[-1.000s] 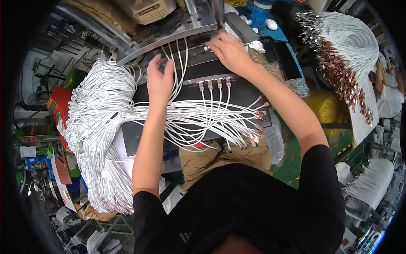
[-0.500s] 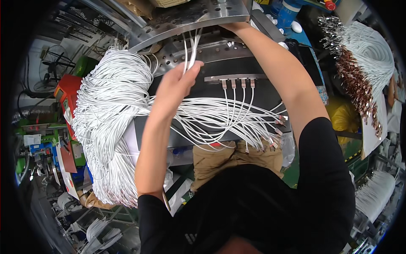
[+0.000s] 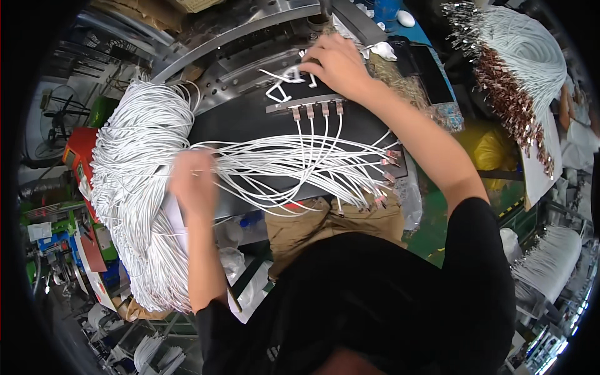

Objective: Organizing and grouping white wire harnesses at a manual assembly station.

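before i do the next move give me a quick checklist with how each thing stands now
1. Four connectors in a row at the metal strip: ok.
2. Right hand away from the small white pieces: not ok, its fingers are right beside them.
3. Left hand free of the white cables: cannot tell, it is blurred in front of them.
4. Loose cable ends all on the black surface: not ok, some reach past its near edge.
5. Big cable bundle at the person's left: ok.
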`<state>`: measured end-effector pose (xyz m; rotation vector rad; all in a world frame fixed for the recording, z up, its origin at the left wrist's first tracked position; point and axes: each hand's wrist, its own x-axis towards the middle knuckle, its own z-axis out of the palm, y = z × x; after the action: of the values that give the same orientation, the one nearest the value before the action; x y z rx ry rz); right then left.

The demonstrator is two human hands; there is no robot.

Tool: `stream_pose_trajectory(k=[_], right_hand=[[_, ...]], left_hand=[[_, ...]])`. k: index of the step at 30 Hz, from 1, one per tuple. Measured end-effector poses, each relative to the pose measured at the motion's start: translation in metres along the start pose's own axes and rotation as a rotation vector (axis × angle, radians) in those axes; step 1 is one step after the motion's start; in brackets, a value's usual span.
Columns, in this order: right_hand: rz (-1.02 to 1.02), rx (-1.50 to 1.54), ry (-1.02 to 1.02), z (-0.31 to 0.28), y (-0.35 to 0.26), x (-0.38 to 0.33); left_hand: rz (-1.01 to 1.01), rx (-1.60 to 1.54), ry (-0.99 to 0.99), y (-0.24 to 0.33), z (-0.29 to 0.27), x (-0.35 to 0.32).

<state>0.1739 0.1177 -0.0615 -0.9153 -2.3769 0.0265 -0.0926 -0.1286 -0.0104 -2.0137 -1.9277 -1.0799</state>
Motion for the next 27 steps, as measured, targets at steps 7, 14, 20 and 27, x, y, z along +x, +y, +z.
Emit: stream_pose_trajectory(k=[7, 14, 20, 27], right_hand=[[0.007, 0.235, -0.386, -0.055, 0.010, -0.068], [-0.088, 0.421, 0.001, 0.002, 0.000, -0.003], [0.115, 0.539, 0.180, 0.083, 0.018, 0.118], [0.014, 0.250, 0.156, 0.145, 0.123, 0.171]], left_hand=[[0.203, -0.248, -0.193, 0.109, 0.086, -0.005], [0.056, -0.007, -0.357, 0.089, 0.087, 0.012], [-0.008, 0.257, -0.385, 0.044, 0.086, 0.071], [-0.122, 0.172, -0.506, 0.024, 0.135, 0.165]])
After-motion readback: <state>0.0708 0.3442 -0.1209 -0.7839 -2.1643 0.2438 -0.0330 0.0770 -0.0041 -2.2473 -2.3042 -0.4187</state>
